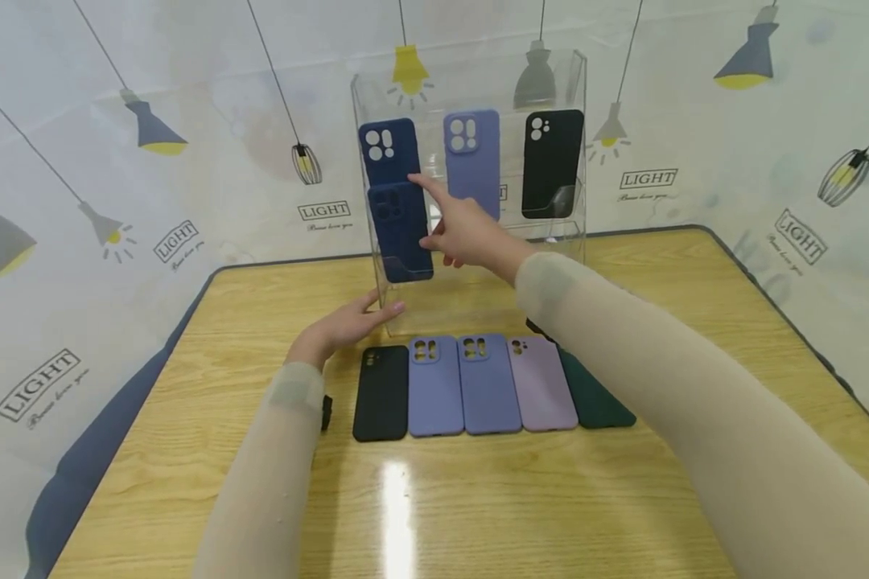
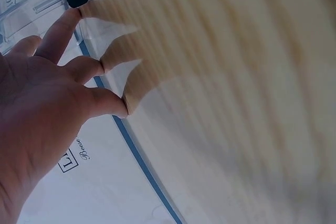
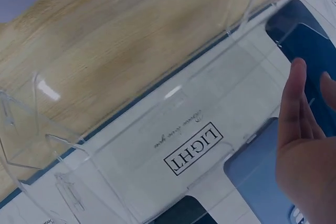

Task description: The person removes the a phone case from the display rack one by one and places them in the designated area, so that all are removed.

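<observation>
A clear acrylic display stand (image 1: 471, 301) holds several phone cases. On its left are two dark blue phone cases: the upper one (image 1: 393, 154) sits behind the lower one (image 1: 401, 233). My right hand (image 1: 471, 232) is at the lower case's right side, index finger stretched to its top corner, thumb near its edge. In the right wrist view those fingers look straight beside the blue case (image 3: 304, 40). Low at the stand's left edge is my left hand (image 1: 343, 326), thumb extended. The left wrist view shows its fingers (image 2: 107, 100) spread, tips on the table.
The stand also bears a lavender case (image 1: 478, 165) and a black case (image 1: 553, 165). In front of it lie a black case (image 1: 381, 394), two lavender cases (image 1: 436, 394), a pink case (image 1: 543, 386) and a dark green case (image 1: 599, 394) on the wooden table (image 1: 521, 507).
</observation>
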Demonstrator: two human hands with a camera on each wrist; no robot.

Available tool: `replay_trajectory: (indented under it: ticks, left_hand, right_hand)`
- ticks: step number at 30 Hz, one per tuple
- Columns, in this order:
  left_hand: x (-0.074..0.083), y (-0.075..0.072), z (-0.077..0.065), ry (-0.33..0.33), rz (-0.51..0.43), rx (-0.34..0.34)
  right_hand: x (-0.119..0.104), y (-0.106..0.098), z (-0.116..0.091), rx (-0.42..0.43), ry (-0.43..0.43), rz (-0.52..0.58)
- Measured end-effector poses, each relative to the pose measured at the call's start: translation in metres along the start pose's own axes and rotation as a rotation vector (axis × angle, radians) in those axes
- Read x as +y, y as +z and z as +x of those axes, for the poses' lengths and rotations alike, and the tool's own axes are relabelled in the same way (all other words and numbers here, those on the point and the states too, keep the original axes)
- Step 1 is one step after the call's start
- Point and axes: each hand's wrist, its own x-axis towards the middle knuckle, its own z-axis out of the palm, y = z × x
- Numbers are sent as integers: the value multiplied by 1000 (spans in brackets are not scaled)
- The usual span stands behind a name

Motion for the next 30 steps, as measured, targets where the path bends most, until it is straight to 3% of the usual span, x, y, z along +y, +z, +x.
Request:
replay_trajectory:
  ticks: [6,11,17,30]
  left_hand:
    - [1,0,-2,-7,-2,-3]
    - [1,-2,-2,-13,-12,-10]
    - [0,-2,0,-11,-2,-3]
    - [-1,-1,-1,-8,-10,-11]
  right_hand:
    - [9,14,-4,108,-86,-97]
    - [8,21,-3,167,-116,-70]
    - [6,22,-2,191,-100,3]
    - [3,24,-1,209,-32,41]
